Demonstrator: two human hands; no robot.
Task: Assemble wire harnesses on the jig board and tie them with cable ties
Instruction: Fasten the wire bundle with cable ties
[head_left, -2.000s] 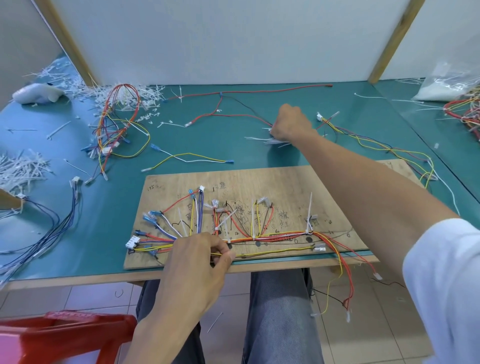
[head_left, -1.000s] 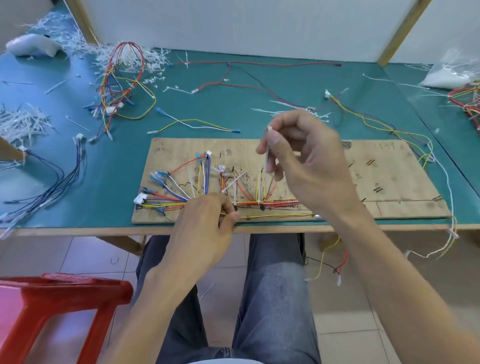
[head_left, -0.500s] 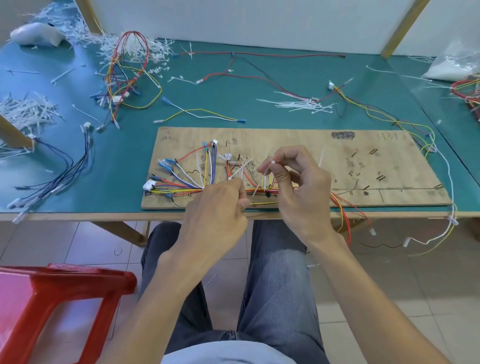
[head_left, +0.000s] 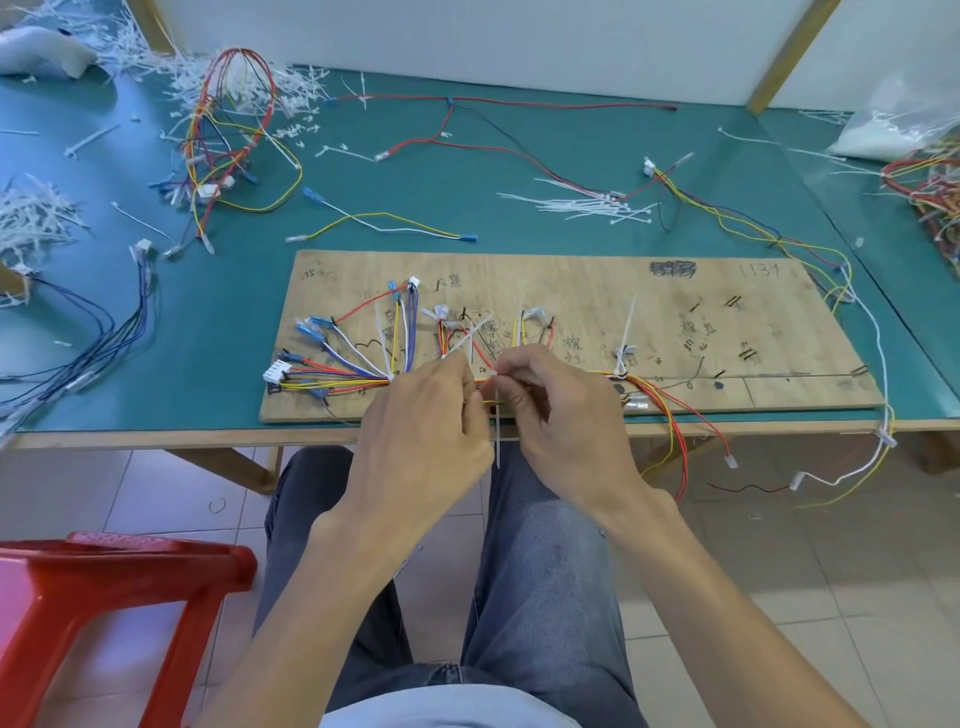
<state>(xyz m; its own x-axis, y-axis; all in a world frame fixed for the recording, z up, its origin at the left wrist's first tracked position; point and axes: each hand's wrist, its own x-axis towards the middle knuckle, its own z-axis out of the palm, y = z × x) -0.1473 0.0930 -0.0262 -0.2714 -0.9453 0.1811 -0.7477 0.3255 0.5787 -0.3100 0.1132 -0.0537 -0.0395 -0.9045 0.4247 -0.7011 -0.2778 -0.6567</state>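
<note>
The wire harness (head_left: 337, 382) is laid out on the jig board (head_left: 675, 322) at the near edge of the counter (head_left: 234, 312). The hands are brought together over its trunk: the left hand (head_left: 431, 415) is curled on the wires, and a white cable tie (head_left: 497, 441) is pinched by the right hand (head_left: 561, 415), its tail hanging past the board's edge. The tail is best passed under all the gathered wires, fed into the head, and drawn snug only once no strand is left out.
</note>
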